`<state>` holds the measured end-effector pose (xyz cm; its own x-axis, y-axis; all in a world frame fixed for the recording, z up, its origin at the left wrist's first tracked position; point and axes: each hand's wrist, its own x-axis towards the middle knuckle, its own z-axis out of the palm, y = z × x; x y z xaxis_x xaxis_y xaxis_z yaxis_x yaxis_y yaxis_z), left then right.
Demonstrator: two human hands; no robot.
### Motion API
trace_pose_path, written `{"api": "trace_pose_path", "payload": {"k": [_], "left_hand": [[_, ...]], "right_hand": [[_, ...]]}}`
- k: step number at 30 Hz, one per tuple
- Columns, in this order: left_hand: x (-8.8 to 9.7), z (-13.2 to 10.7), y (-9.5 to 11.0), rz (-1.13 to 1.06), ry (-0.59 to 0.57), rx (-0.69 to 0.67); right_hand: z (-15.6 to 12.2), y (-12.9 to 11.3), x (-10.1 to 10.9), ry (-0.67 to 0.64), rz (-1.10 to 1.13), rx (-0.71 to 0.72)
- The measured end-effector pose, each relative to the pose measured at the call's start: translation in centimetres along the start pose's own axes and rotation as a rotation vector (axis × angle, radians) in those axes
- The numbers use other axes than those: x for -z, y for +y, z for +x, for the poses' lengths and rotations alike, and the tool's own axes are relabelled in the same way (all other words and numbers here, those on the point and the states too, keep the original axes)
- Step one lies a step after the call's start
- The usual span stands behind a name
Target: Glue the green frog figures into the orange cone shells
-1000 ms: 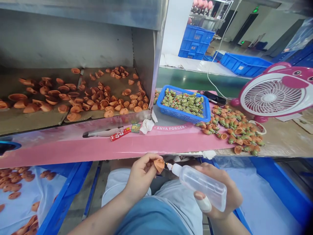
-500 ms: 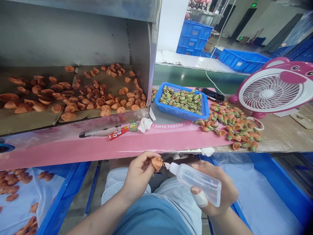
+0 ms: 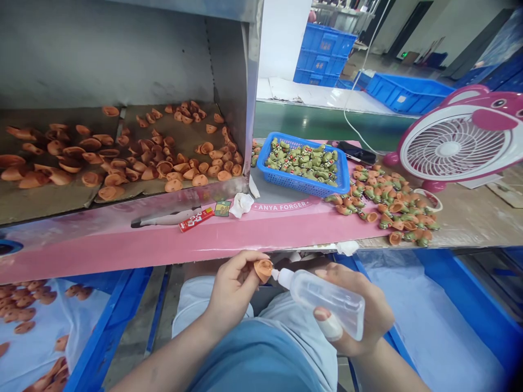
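Over my lap, my left hand [image 3: 233,286] pinches a small orange cup-shaped piece [image 3: 263,270] between thumb and fingers, its hollow side turned toward the right. Wrapped around a translucent squeeze bottle [image 3: 329,299], my right hand [image 3: 362,310] tilts it so that the thin nozzle points left. The nozzle's tip meets the rim of the orange piece; whether it reaches inside is hard to make out. Some clear liquid seems to sit low in the bottle. One finger of my right hand wears a white covering.
Many orange pieces [image 3: 151,158] lie inside a metal booth at left. A blue basket [image 3: 302,188] holds green figures, beside a pile of joined orange-green pieces [image 3: 396,207]. A pink fan [image 3: 453,147] stands at right. Blue crates [image 3: 110,321] flank my lap below the table edge.
The bottle has shifted slightly left, bringing its nozzle up against the orange piece. My left hand stays nearly in place. The view has tilted down a little.
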<state>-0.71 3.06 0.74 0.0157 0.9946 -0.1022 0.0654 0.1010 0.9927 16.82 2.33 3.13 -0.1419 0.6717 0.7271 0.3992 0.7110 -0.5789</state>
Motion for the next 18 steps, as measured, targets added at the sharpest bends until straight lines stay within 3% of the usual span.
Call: {"api": "trace_pose_path", "payload": {"k": [18], "left_hand": [[0.12,0.05,-0.77,0.037,-0.023,-0.109]], "right_hand": [[0.77,-0.22,-0.01,-0.018,0.025,0.002]]}}
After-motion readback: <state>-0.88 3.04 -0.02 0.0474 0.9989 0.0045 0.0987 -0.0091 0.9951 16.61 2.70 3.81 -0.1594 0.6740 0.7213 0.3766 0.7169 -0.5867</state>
